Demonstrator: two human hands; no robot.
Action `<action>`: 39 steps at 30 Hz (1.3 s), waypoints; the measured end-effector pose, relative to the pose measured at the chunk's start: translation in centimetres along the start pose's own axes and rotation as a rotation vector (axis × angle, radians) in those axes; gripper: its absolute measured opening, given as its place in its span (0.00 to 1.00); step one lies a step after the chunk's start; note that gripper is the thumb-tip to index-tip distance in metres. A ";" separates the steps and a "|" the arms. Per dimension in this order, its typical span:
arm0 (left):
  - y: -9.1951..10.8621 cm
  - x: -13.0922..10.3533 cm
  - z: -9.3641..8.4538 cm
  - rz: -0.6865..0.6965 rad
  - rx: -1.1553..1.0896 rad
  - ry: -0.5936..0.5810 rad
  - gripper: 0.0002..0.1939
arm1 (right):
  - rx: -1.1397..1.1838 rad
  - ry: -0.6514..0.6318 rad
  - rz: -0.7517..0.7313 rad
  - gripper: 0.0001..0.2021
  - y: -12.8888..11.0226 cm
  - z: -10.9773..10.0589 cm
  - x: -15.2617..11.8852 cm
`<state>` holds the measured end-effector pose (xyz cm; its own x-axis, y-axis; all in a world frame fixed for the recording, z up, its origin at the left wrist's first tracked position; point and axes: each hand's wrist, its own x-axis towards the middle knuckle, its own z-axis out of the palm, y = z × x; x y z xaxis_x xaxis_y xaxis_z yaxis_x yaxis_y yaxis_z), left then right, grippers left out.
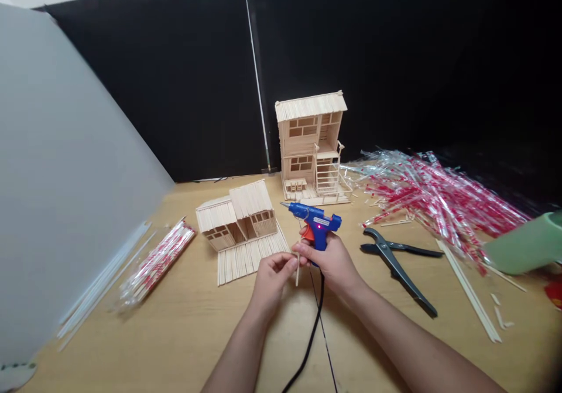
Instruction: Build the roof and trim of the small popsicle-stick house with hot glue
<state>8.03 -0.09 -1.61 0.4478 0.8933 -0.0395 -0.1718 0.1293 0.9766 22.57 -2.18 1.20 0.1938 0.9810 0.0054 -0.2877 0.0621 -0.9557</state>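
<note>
A blue glue gun (317, 220) with an orange trigger and a lit red light is gripped by my right hand (331, 262), its nozzle pointing left. My left hand (277, 273) pinches a short wooden stick (297, 271), held nearly upright just below the gun. My right fingertips come close to the stick's upper end; whether they touch it I cannot tell. Just beyond my left hand, a small stick-built house (237, 220) rests on a base of parallel sticks (246, 262). The gun's black cord (311, 340) runs down toward me.
A taller two-storey stick house (309, 147) stands at the back against the black panel (175, 77). Pliers (399, 264), torn red-and-clear wrappers (434, 194), loose sticks (472, 296) and a green cup-like object (524, 243) lie right. Wrapped sticks (158, 258) and translucent glue sticks (103, 284) lie left.
</note>
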 end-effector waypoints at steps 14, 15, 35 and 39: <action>0.4 0.1 -2.4 -0.037 -0.290 0.215 0.16 | -0.097 -0.086 -0.038 0.21 -0.7 -1.2 -2.8; 0.4 0.2 -2.5 -0.033 -0.301 0.231 0.16 | -0.113 -0.104 -0.024 0.21 -0.4 -1.3 -3.2; 0.8 -0.4 -1.7 -0.008 -0.287 0.205 0.13 | -0.130 -0.122 -0.023 0.19 1.0 -0.7 -4.4; 0.6 -0.4 -1.9 0.011 -0.286 0.215 0.12 | -0.136 -0.124 -0.022 0.19 1.2 -0.7 -4.5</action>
<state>6.11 0.46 -1.37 0.2553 0.9614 -0.1029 -0.4277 0.2077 0.8798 22.04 -6.61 -0.18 0.0788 0.9954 0.0547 -0.1537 0.0663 -0.9859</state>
